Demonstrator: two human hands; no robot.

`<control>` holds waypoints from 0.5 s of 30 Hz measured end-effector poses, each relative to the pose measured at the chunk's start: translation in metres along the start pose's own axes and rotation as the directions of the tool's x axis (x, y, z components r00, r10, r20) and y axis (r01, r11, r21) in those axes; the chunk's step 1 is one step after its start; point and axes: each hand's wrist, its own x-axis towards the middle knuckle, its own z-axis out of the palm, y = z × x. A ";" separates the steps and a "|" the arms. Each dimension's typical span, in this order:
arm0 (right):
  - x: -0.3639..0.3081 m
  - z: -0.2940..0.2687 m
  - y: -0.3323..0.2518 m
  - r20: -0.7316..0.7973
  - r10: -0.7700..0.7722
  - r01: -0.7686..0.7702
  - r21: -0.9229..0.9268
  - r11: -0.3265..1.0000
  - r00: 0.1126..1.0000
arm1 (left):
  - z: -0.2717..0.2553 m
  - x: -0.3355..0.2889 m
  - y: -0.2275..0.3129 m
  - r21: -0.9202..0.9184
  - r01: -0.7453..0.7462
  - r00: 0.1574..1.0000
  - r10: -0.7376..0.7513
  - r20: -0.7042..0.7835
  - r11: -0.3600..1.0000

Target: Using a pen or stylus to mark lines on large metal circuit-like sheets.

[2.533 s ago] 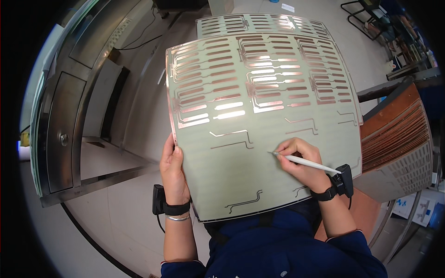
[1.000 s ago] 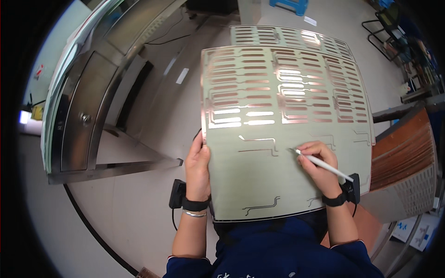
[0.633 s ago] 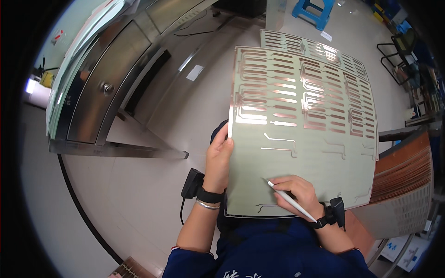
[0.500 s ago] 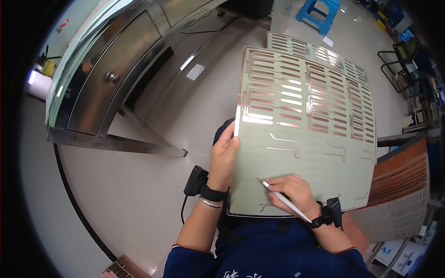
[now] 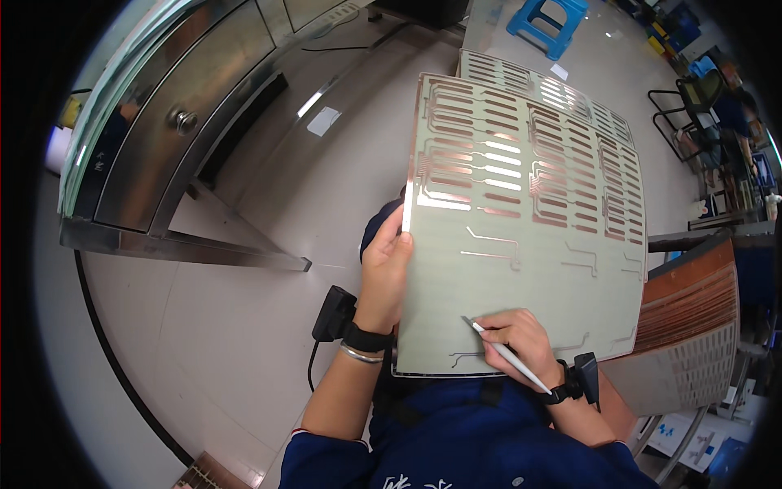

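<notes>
A large pale-green circuit board panel (image 5: 521, 285) with rows of shiny copper strips and thin traces leans tilted over my lap. My left hand (image 5: 384, 265) grips its left edge, the thumb on the front face and the fingers hidden behind. In my right hand (image 5: 524, 341) is a slim white-handled craft knife (image 5: 513, 358), held like a pen. Its thin grey blade points up and left over the bare lower left part of the panel; whether the tip touches cannot be made out. A short dark trace lies just below it.
A second, similar panel (image 5: 489, 69) shows behind the top edge. To the right stands a stack of copper-coloured boards (image 5: 688, 297). A metal table with a drawer (image 5: 187, 122) is at the left. Farther off are a blue stool (image 5: 550, 24) and a black chair (image 5: 700, 106).
The whole view has shifted slightly, moving the panel a little left and up. The knife tip has moved slightly right across the panel. Both hands keep their holds.
</notes>
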 end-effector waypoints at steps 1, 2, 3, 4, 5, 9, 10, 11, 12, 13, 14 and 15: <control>-0.001 0.000 0.000 0.000 0.006 -0.006 0.003 1.000 1.000 | 0.000 0.000 0.000 0.002 0.008 1.000 -0.008 -0.006 1.000; -0.001 0.000 0.001 0.000 0.010 -0.010 0.008 1.000 1.000 | 0.000 0.000 0.000 0.003 0.009 1.000 -0.009 -0.005 1.000; -0.001 0.000 0.001 -0.001 0.012 -0.012 0.008 1.000 1.000 | 0.000 0.000 0.000 -0.004 0.017 1.000 -0.017 -0.010 1.000; -0.001 -0.001 0.001 0.006 0.017 -0.017 0.023 1.000 1.000 | 0.000 -0.001 0.000 -0.011 0.026 1.000 -0.026 -0.015 1.000; -0.001 -0.002 0.001 0.012 0.022 -0.022 0.038 0.999 1.000 | -0.001 -0.001 0.000 -0.011 0.027 1.000 -0.027 -0.015 1.000; -0.001 -0.002 0.000 0.014 0.033 -0.034 0.039 0.999 0.999 | -0.002 0.000 0.001 0.014 0.025 1.000 -0.025 -0.011 1.000; -0.001 0.000 -0.001 0.005 0.039 -0.040 0.043 0.998 0.999 | -0.001 -0.001 0.002 0.030 0.025 1.000 -0.025 -0.014 0.999; -0.001 0.001 -0.001 -0.005 0.045 -0.045 0.046 0.998 0.999 | 0.001 -0.001 0.004 0.031 0.028 1.000 -0.027 -0.013 0.999; -0.001 0.003 0.000 -0.006 0.048 -0.048 0.047 0.998 0.999 | 0.002 -0.002 0.006 0.052 0.016 1.000 -0.015 -0.021 0.999; -0.002 0.005 0.002 -0.015 0.050 -0.049 0.046 0.998 0.999 | 0.003 -0.002 0.006 0.073 0.005 1.000 -0.003 -0.029 0.997; -0.003 0.008 0.003 -0.023 0.051 -0.050 0.046 0.998 0.998 | 0.002 -0.002 0.005 0.076 0.008 1.000 -0.006 -0.029 0.997; -0.004 0.010 0.004 -0.026 0.054 -0.053 0.048 0.997 0.998 | 0.001 -0.002 0.004 0.083 0.000 0.999 0.003 -0.035 0.997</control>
